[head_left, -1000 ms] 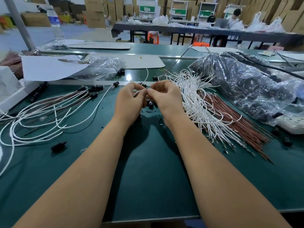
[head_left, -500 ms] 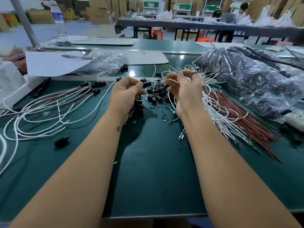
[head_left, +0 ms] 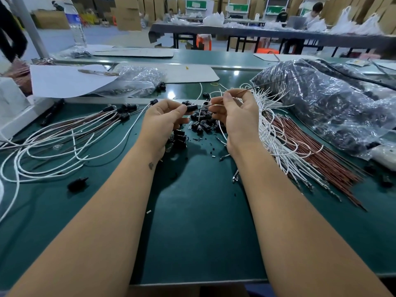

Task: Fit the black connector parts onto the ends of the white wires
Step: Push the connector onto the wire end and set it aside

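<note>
Left hand [head_left: 162, 116] pinching one black connector [head_left: 192, 107] at the fingertips, raised above the tabletop [head_left: 203, 221] for a clear line of sight. Long axis roughly level, open end facing right, toward the wire [head_left: 246, 91] gripped in the right hand [head_left: 233, 116]. Wire tip just beside the connector, probably about to enter. Spare connectors [head_left: 203, 123] heaped right below, within easy reach.

Black connector [head_left: 192, 107] now in left grip [head_left: 164, 121].
</note>
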